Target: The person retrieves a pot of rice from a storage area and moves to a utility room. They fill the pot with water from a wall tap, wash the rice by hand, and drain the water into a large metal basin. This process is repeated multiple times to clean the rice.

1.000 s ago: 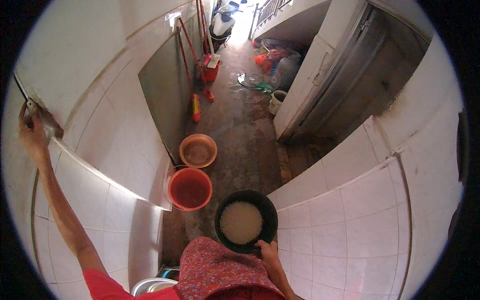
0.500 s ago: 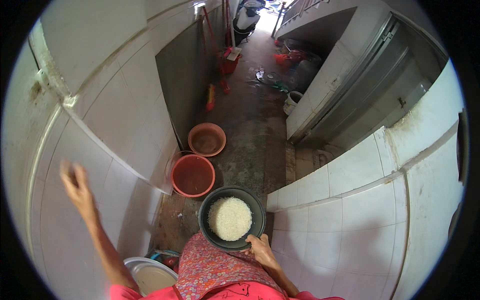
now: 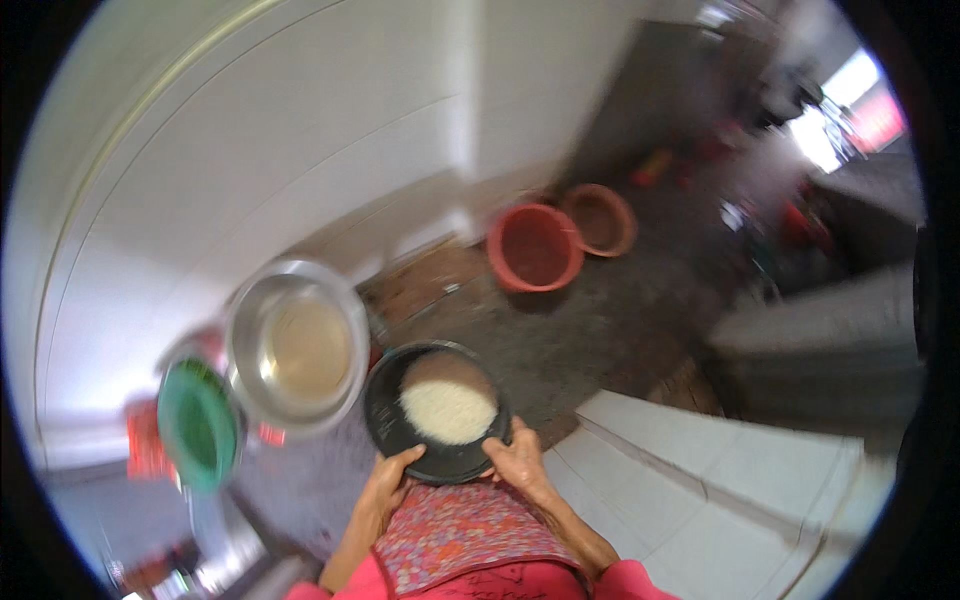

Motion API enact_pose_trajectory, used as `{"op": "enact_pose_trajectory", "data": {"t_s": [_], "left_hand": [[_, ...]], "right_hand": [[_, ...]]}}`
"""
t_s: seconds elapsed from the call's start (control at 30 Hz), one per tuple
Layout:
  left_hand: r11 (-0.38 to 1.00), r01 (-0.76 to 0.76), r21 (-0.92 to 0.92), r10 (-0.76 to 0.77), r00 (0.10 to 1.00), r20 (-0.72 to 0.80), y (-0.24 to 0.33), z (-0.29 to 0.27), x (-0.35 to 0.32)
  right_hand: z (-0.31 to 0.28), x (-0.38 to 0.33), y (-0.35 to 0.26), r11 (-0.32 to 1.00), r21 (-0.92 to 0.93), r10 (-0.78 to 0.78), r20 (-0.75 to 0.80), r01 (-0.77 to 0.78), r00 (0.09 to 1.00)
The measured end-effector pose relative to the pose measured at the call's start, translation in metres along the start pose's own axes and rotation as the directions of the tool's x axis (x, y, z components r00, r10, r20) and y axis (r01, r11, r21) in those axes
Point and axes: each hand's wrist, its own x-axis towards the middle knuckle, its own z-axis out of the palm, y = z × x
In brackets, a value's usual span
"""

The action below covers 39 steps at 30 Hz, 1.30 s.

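A dark round basin (image 3: 385, 405) is in front of my apron, held by its near rim from both sides. White rice (image 3: 447, 411) covers part of its bottom. My left hand (image 3: 396, 470) grips the rim at the near left, thumb over the edge. On the near right, my right hand (image 3: 515, 458) holds the rim the same way. Beneath the basin the fingers of both hands are mostly hidden. Just left of it stands a large silver metal basin (image 3: 248, 345) with cloudy liquid in its bottom.
A green basket (image 3: 197, 425) stands left of the metal basin, beside something red (image 3: 148, 440). Against the wall ahead are a red bucket (image 3: 536, 248) and an orange basin (image 3: 600, 219). A white tiled ledge (image 3: 720, 450) runs along my right. Far right, the passage is blurred.
My view has swung left, bringing the metal basin and green basket into sight. My left hand has come down from the wall side onto the dark basin's rim; my right hand still holds it.
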Motion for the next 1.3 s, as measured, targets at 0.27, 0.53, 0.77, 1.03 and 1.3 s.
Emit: {"op": "enact_pose_trajectory", "data": {"t_s": [0.27, 0.53, 0.77, 1.03, 1.3], "left_hand": [[0.887, 0.056, -0.458, -0.128, 0.984, -0.127, -0.059, -0.053, 0.059], [0.568, -0.302, -0.766, -0.055, 0.914, -0.401, -0.093, -0.031, 0.107], [0.339, -0.509, -0.791, -0.12, 0.811, -0.573, -0.156, 0.022, 0.215], [0.11, -0.41, -0.906, -0.052, 0.908, -0.417, -0.16, 0.003, 0.204], [-0.01, -0.411, -0.912, -0.156, 0.901, -0.405, -0.164, -0.015, 0.199]], "right_hand": [[-0.036, 0.111, -0.016, 0.98, 0.193, -0.031, 0.405, -0.053, 0.914], [0.04, 0.464, 0.062, 0.977, 0.138, 0.062, 0.54, -0.161, 0.84], [-0.046, 0.669, 0.048, 0.953, 0.172, 0.103, 0.594, -0.251, 0.798], [-0.107, 0.642, 0.005, 0.976, 0.177, 0.042, 0.428, -0.129, 0.903], [-0.162, 0.483, 0.037, 0.91, 0.352, 0.169, 0.174, -0.222, 0.97]]}}
